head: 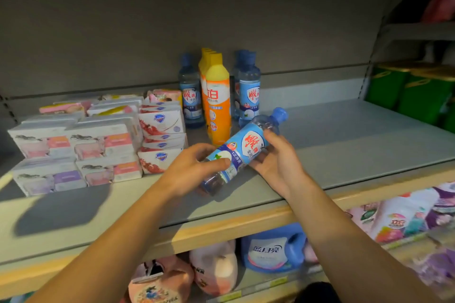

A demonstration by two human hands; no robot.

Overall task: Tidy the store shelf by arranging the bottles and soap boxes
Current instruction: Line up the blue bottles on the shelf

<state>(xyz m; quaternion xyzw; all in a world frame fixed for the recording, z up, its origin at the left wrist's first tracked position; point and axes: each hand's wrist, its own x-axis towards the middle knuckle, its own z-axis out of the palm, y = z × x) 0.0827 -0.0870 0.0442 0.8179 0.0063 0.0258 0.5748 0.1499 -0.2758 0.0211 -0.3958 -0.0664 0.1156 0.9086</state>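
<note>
Both your hands hold one clear blue bottle (242,151), tilted with its blue cap pointing up and to the right, just above the front half of the grey shelf (357,145). Your left hand (194,170) curls around its lower end, thumb across the label. Your right hand (275,157) cups the upper part from beneath. Behind it, toward the shelf's back edge, stand orange bottles (218,101) flanked by more blue bottles (249,88). Stacked soap boxes (98,140) fill the shelf's left side.
</note>
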